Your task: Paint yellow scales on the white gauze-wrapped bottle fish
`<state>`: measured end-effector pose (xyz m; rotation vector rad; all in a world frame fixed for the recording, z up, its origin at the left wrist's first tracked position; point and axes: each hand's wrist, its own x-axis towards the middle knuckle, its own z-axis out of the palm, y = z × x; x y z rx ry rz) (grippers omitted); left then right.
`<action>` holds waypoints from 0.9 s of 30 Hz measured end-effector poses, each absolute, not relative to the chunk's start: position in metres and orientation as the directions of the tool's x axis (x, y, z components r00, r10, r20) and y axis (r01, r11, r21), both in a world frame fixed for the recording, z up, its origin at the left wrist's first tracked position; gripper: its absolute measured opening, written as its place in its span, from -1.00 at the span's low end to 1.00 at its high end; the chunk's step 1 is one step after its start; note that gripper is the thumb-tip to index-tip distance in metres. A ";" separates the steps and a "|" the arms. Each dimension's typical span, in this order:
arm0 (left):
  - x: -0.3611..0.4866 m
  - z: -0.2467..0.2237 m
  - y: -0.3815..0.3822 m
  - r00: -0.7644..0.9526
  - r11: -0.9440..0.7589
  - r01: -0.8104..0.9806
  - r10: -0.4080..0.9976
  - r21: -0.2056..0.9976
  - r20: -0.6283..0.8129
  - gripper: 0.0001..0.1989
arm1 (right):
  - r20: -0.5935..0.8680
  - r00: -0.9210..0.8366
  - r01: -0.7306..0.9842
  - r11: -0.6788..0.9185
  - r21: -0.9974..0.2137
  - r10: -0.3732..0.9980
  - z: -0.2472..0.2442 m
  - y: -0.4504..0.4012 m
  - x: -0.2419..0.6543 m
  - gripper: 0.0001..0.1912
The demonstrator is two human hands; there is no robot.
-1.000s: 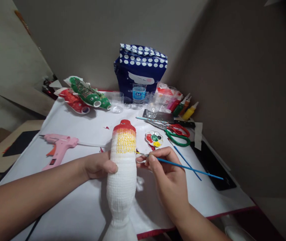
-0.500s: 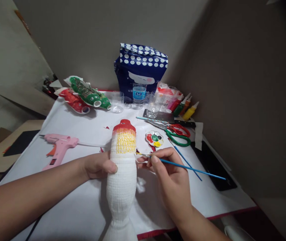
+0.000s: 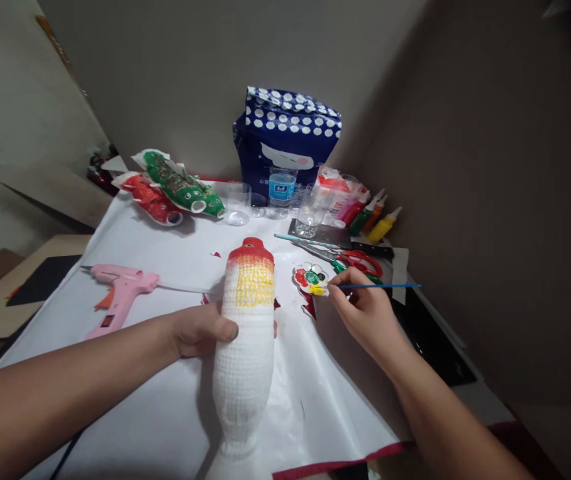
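Pinching brush (image 3: pixel 375 286): right hand (image 3: pixel 373 317), fingertips together, tip at yellow paint (image 3: pixel 317 291) on palette (image 3: pixel 309 266). Left hand (image 3: pixel 208 330): fingers wrapped around bottle (image 3: pixel 244 353), left of palette. Hazard: overloaded bristles could drip.

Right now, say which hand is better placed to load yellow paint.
Likely the right hand: its fingers hold the brush at the yellow paint, while the left hand grips the bottle-shaped piece.

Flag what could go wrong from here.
Brush tip is at the yellow paint, close to green and red on the palette: colours could mix.
Right hand overlaps the green scissor handles in view: might nudge them.
Left hand alone grips the bottle-shaped piece: could tilt or smear.
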<state>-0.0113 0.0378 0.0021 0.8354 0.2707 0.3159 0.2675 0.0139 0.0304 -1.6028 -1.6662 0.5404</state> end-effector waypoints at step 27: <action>-0.011 0.003 0.036 0.919 0.609 -0.174 0.383 0.774 -0.094 -0.37 | 0.169 0.138 0.160 0.146 -0.976 0.976 0.041 -0.019 0.244 -0.83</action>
